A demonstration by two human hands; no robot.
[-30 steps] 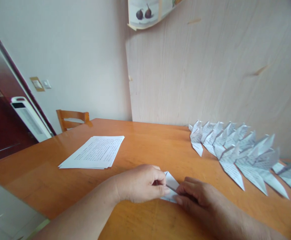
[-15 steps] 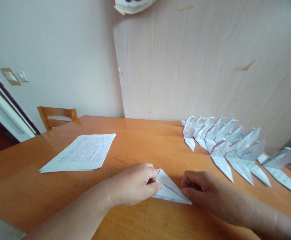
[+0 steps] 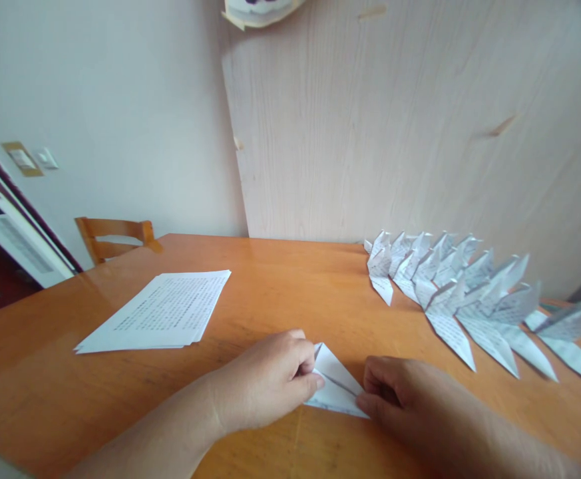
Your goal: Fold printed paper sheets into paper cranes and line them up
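A folded sheet of paper [image 3: 339, 379], white and roughly triangular, lies on the wooden table [image 3: 290, 299] in front of me. Its upper point stands up beside my left fingers, and a crease runs along it towards the right. My left hand [image 3: 275, 372] is closed on the left part of the paper, thumb on top. At the right tip, my right hand [image 3: 394, 392] pinches the paper between thumb and curled fingers. The parts of the paper under both hands are hidden.
Printed sheets [image 3: 165, 309] lie in a stack at the left. Several folded paper pieces [image 3: 450, 332] stand in rows at the right, up to the table's far edge. A wooden chair [image 3: 115, 233] is behind the far left corner, and a wooden panel [image 3: 370, 146] rises behind the table.
My right hand has moved slightly in over the paper's right tip, covering more of it. My left hand keeps its hold. The whole view has shifted a little.
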